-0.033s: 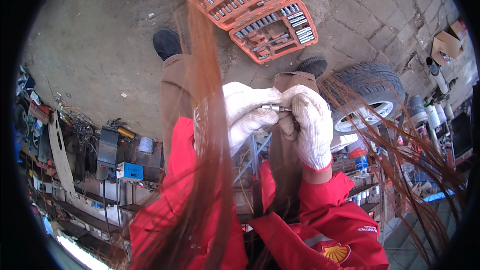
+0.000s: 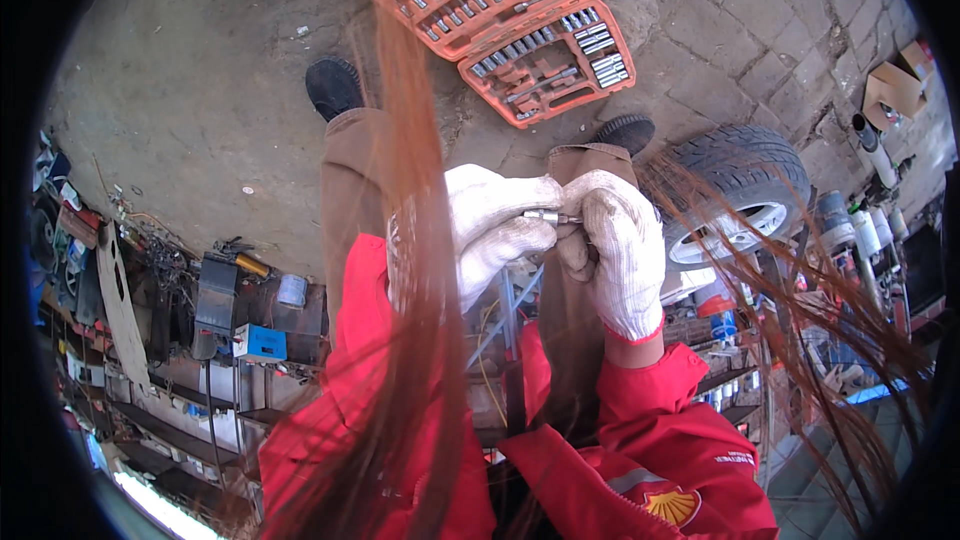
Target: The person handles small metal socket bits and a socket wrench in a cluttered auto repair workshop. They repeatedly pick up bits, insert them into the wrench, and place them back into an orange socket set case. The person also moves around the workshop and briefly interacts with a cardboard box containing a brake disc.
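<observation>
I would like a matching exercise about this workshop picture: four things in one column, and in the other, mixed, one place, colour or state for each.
1. Socket set case
2. Wheel with tyre
3. Small silver metal piece
4. Cardboard box

A. Brown, near the picture's right edge
B. Held between gloved fingers
C. Orange, lying open
D. Black and silver, round

Pairs: 1-C, 2-D, 3-B, 4-A

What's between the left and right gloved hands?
A small silvery metal piece: its thicker end sits in the left hand, its thinner end reaches the right hand. Seen in the head view; the fingers partly cover it.
</observation>
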### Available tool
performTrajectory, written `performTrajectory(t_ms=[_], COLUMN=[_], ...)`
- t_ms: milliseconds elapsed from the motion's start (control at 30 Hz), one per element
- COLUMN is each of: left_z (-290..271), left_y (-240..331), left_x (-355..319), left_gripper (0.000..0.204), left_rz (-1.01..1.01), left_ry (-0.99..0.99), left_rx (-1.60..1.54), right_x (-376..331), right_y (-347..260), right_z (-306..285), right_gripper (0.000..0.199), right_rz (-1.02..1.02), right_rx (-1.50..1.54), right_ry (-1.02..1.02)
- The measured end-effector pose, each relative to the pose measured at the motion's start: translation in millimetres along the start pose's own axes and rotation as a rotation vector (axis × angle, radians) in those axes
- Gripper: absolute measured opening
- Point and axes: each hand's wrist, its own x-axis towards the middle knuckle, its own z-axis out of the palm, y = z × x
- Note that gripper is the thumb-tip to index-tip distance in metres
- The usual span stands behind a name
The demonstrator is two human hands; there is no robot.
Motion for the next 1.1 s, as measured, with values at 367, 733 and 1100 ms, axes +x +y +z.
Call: performTrajectory(t_ms=[367,733,1100], left_z=[-3,0,2], left_y=[3,-1,-7], left_x=[2,2,4], left_gripper=[0.035,0.035,0.033], left_rz=[0.023,-0.018,0.011], left_ry=[-0.007,0.002,0.014], left_rx=[0.013,0.009,-0.016], right_x=[3,10,9], right_y=[7,8,7], right_z=[-8,-14,0], right_gripper=[0.030,0.028,0.026], right_rz=[0.008,0.004,-0.054], right_rx=[0.067,0.090,0.017], right_ry=[-0.098,-0.172,0.008])
